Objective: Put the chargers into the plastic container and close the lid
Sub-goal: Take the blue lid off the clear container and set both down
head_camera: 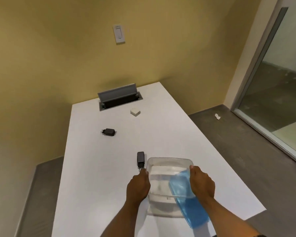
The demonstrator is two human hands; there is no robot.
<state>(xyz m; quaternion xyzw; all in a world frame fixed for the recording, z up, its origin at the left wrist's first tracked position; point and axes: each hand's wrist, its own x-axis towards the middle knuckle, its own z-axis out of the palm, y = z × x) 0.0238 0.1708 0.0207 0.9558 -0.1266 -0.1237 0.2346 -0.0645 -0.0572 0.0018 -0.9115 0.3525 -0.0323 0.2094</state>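
the clear plastic container [169, 177] is gripped at its sides by the left hand [138, 185] and right hand [202, 183], one blue lid [188, 199] leaning inside. three chargers lie on the desk [92, 185] beyond it: two black [140, 159] [108, 132], one white [135, 112].

There is just one camera, worn on the person's head. It looks forward and down along the white table [161, 134], toward the yellow wall [58, 48] at the far end. The hands are close below it. The wide view bends straight lines.
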